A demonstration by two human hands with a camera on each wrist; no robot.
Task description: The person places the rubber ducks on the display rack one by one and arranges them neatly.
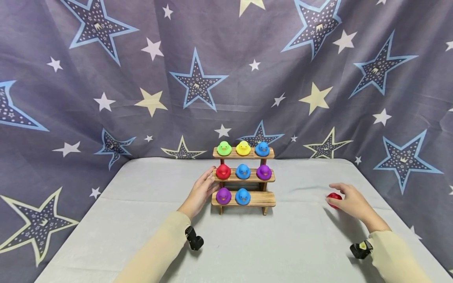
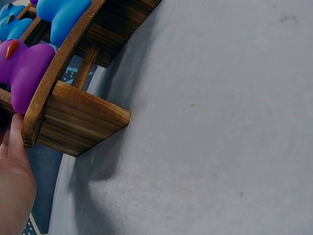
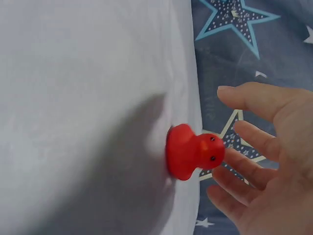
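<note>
A three-tier wooden shelf (image 1: 263,199) holds rubber ducks: green, yellow and blue on top; red, blue and purple in the middle; a purple duck (image 1: 223,196) and a blue duck (image 1: 242,196) on the lowest tier. My left hand (image 1: 201,192) touches the shelf's left side with straight fingers, seen also in the left wrist view beside the purple duck (image 2: 30,68). On the right, my right hand (image 1: 354,202) hovers at a red rubber duck (image 3: 186,152) standing on the table. Its fingers and thumb are spread, and no grip on the duck shows.
A pale cloth covers the table (image 1: 297,243). A grey curtain (image 1: 226,110) with star prints hangs behind it and along both sides. The lowest tier's right end shows bare wood. Small black devices sit on both wrists.
</note>
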